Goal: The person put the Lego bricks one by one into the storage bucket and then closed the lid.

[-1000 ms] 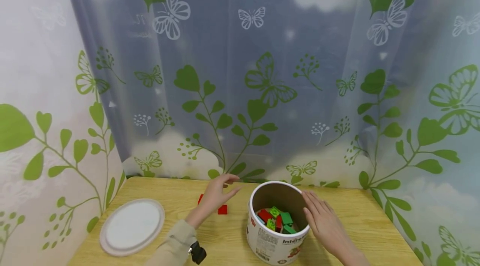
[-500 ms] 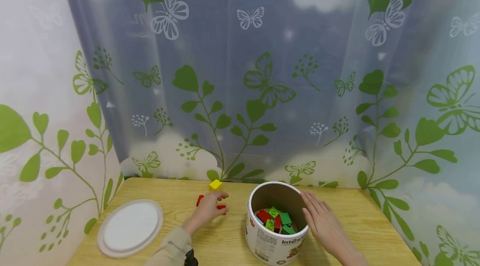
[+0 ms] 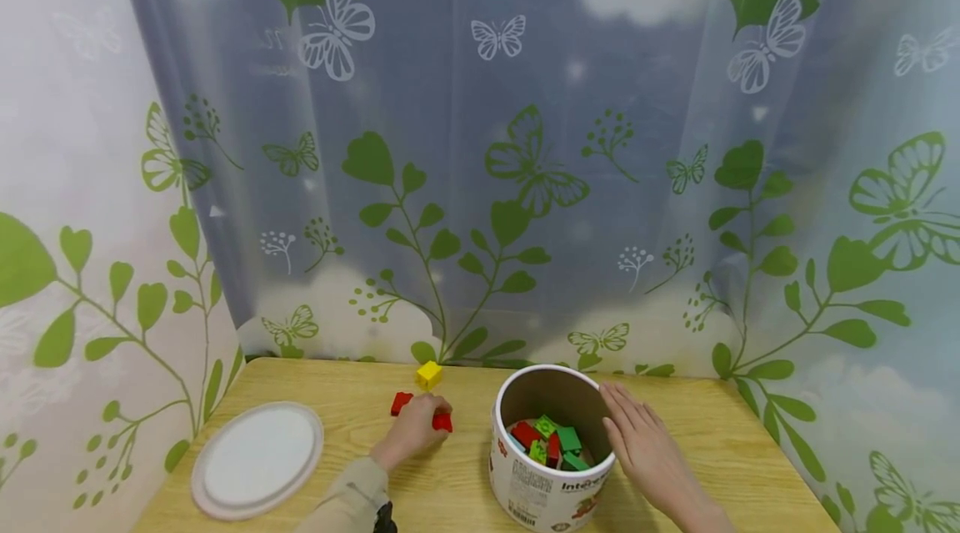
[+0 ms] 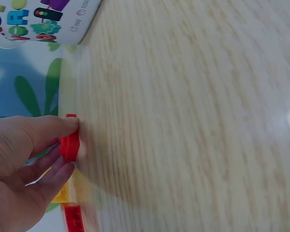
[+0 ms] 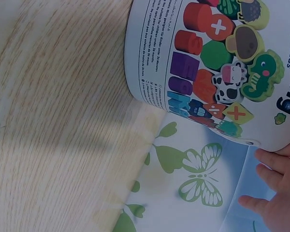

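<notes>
My left hand (image 3: 408, 434) is low over the table, pinching a red toy brick (image 4: 70, 145) between thumb and fingertips in the left wrist view. A second red brick (image 3: 401, 403) lies just left of those fingers, and a yellow brick (image 3: 429, 375) sits behind them near the table's far edge. My right hand (image 3: 651, 451) rests with straight fingers against the right rim of a white printed tub (image 3: 528, 479). Inside the tub lie several red, green and light green bricks (image 3: 568, 439). The right wrist view shows fingertips at the tub's rim.
A round white lid (image 3: 258, 460) lies flat on the wooden table (image 3: 352, 399) at the left. Behind the table hangs a curtain (image 3: 480, 183) printed with butterflies and leaves, close to the far edge.
My left hand has drawn back from the far edge, where the yellow brick now shows, and its fingers have closed on a red brick. The right hand stays at the rim.
</notes>
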### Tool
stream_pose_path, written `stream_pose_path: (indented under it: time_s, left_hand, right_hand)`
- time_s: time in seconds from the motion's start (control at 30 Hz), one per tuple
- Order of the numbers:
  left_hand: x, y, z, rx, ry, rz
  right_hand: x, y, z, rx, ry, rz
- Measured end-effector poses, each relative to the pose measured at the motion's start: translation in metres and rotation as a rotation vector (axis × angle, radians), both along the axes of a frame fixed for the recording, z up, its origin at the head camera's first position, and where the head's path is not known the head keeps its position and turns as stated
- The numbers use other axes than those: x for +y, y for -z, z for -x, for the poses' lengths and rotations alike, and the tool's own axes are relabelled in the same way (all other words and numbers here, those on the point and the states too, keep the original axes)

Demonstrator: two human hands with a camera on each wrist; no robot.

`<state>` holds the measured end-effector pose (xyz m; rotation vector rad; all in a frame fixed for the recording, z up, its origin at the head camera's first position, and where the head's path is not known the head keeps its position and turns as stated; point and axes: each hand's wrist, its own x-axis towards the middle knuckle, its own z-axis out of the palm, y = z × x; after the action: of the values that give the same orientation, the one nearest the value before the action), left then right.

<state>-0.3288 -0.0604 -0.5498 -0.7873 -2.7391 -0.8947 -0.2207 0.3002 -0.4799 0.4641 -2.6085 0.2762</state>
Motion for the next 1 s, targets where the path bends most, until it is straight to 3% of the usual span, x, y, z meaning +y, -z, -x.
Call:
stream_pose_path:
  time_s: [0.13,0.27,0.43,0.73,1.0]
  left_hand:
    - [0.001,0.000,-0.001,0.004,-0.010,-0.003]
    - [0.002,-0.005,-0.001,-0.046,-0.012,-0.017]
    - [0.002,-0.019,-0.003,-0.076,0.015,-0.071]
    - [0.000,-0.042,-0.007,-0.011,0.038,-0.050]
    - [-0.001,-0.069,-0.017,0.006,0.091,-0.062]
  right_hand:
    - [-0.001,0.000,0.000,0.013,-0.005,0.003]
    - [-0.001,0.000,0.000,0.015,-0.003,-0.002]
    - [-0.001,0.000,0.000,0.003,-0.003,0.003]
    - [0.000,0.001,0.001,0.008,-0.007,0.001]
    - [0.000,0.000,0.001,0.002,-0.006,0.001]
